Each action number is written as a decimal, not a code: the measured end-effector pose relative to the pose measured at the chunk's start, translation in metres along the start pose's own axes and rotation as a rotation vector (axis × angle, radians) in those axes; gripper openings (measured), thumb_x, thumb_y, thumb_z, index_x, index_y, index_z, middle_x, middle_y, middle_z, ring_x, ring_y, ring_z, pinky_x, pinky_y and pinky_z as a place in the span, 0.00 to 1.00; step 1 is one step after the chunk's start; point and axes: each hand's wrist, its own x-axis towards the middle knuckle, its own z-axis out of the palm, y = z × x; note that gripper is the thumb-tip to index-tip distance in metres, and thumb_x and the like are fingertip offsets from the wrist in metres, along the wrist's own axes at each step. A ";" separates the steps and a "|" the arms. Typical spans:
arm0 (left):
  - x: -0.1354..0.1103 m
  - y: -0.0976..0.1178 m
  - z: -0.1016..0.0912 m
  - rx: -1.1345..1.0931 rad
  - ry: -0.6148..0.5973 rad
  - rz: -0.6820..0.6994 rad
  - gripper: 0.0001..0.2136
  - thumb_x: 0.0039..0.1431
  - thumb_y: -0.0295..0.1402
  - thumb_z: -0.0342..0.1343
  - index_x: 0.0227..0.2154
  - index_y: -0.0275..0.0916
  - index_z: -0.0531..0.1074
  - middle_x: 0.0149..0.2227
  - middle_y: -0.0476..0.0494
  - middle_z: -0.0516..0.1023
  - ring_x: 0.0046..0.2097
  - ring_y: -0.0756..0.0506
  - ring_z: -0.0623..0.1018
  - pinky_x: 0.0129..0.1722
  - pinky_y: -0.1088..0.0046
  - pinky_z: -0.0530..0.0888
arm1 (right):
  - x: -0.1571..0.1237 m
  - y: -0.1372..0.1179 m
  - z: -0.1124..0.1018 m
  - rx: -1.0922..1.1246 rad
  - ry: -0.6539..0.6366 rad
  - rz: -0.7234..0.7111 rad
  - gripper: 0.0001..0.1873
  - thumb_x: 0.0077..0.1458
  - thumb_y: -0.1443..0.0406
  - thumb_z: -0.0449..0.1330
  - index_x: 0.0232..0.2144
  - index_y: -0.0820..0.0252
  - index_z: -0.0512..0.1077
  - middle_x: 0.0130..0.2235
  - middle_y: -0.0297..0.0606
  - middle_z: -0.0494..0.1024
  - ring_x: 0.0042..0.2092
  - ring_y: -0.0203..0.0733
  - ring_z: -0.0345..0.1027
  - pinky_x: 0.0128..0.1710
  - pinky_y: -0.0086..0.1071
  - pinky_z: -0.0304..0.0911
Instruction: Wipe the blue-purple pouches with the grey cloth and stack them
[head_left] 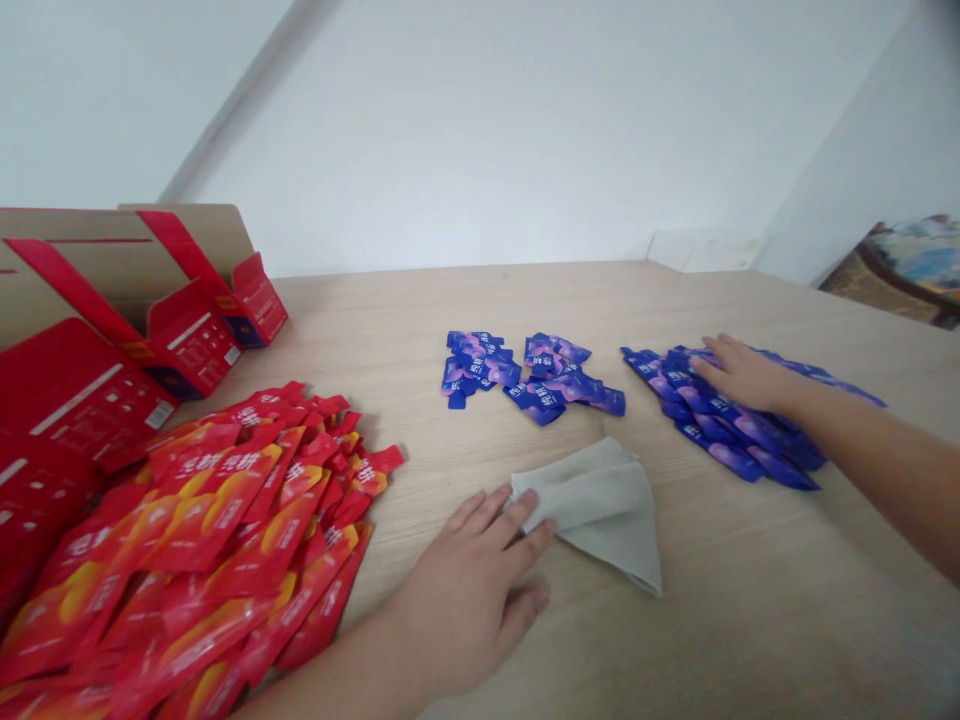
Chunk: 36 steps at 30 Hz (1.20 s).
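My left hand (480, 590) rests with fingers spread at the left edge of a pale grey cloth pouch (600, 505), its fingertips touching the fabric. The pouch lies flat and narrows toward that hand. On the right, my right hand (739, 372) lies over a heap of blue-purple sachets (720, 425), fingers stretched out on top. Beyond the pouch are two smaller groups of the same sachets, a left group (478, 367) and a right group (562, 380). Left of my left hand spreads a big pile of red and orange sachets (232, 530).
Red cardboard boxes (195, 340) with open flaps stand in a row along the left side. A white box-like object (701, 250) sits at the table's back right, against the wall. The wooden table (390, 310) meets a white wall behind. A patterned chair (892, 265) shows beyond its right edge.
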 end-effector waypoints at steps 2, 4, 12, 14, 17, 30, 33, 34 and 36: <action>-0.001 0.000 0.000 -0.019 -0.008 -0.004 0.34 0.70 0.38 0.60 0.77 0.51 0.59 0.80 0.42 0.53 0.79 0.28 0.54 0.76 0.39 0.56 | 0.025 -0.030 0.015 0.021 -0.148 -0.070 0.39 0.69 0.48 0.57 0.71 0.70 0.67 0.74 0.65 0.65 0.76 0.62 0.59 0.74 0.48 0.56; -0.002 -0.001 0.000 -0.039 -0.010 -0.010 0.34 0.70 0.38 0.60 0.77 0.51 0.59 0.80 0.42 0.53 0.80 0.28 0.54 0.77 0.39 0.55 | 0.051 -0.064 0.035 0.039 -0.276 -0.121 0.46 0.67 0.45 0.57 0.77 0.64 0.57 0.77 0.56 0.60 0.77 0.60 0.56 0.77 0.52 0.52; -0.002 0.000 -0.003 -0.094 -0.039 -0.021 0.36 0.68 0.37 0.61 0.76 0.51 0.60 0.80 0.42 0.52 0.79 0.26 0.54 0.76 0.36 0.55 | 0.130 -0.178 0.089 0.005 -0.747 -0.070 0.54 0.52 0.43 0.75 0.72 0.61 0.66 0.71 0.58 0.71 0.66 0.69 0.71 0.62 0.56 0.73; -0.002 -0.001 -0.001 -0.103 -0.033 -0.026 0.34 0.69 0.40 0.61 0.76 0.51 0.60 0.80 0.42 0.52 0.79 0.26 0.54 0.76 0.36 0.55 | 0.139 -0.196 0.096 -0.023 -0.853 -0.054 0.35 0.62 0.48 0.71 0.64 0.58 0.74 0.64 0.51 0.78 0.59 0.60 0.77 0.58 0.54 0.75; -0.004 -0.005 0.005 -0.131 0.018 -0.001 0.32 0.74 0.47 0.56 0.76 0.55 0.59 0.80 0.45 0.52 0.80 0.28 0.54 0.77 0.37 0.54 | 0.143 -0.212 0.103 -0.051 -0.933 -0.056 0.21 0.71 0.56 0.66 0.60 0.59 0.75 0.60 0.46 0.78 0.56 0.52 0.77 0.55 0.52 0.77; -0.004 -0.007 0.010 -0.114 0.065 0.027 0.31 0.75 0.48 0.55 0.77 0.53 0.59 0.80 0.42 0.54 0.79 0.26 0.55 0.76 0.36 0.55 | 0.110 -0.221 0.089 -0.001 -0.832 -0.223 0.22 0.70 0.56 0.66 0.60 0.60 0.75 0.59 0.45 0.78 0.55 0.53 0.77 0.53 0.50 0.77; -0.002 -0.006 0.010 -0.087 0.059 0.034 0.32 0.73 0.45 0.57 0.76 0.52 0.60 0.80 0.41 0.55 0.79 0.26 0.55 0.76 0.36 0.56 | 0.099 -0.217 0.084 0.000 -0.748 -0.207 0.20 0.70 0.56 0.66 0.58 0.60 0.76 0.58 0.44 0.79 0.53 0.51 0.78 0.52 0.49 0.78; -0.001 -0.006 0.009 -0.072 0.051 0.030 0.32 0.73 0.44 0.58 0.76 0.51 0.60 0.80 0.40 0.55 0.79 0.26 0.55 0.76 0.36 0.56 | 0.095 -0.214 0.082 0.003 -0.712 -0.185 0.19 0.71 0.56 0.66 0.58 0.60 0.76 0.57 0.44 0.79 0.52 0.49 0.78 0.51 0.48 0.78; 0.000 -0.004 0.006 -0.037 0.030 0.021 0.33 0.71 0.41 0.59 0.76 0.50 0.61 0.80 0.40 0.54 0.79 0.25 0.56 0.75 0.36 0.57 | 0.088 -0.208 0.077 0.022 -0.632 -0.132 0.17 0.69 0.57 0.67 0.54 0.61 0.77 0.52 0.43 0.81 0.47 0.46 0.79 0.47 0.44 0.78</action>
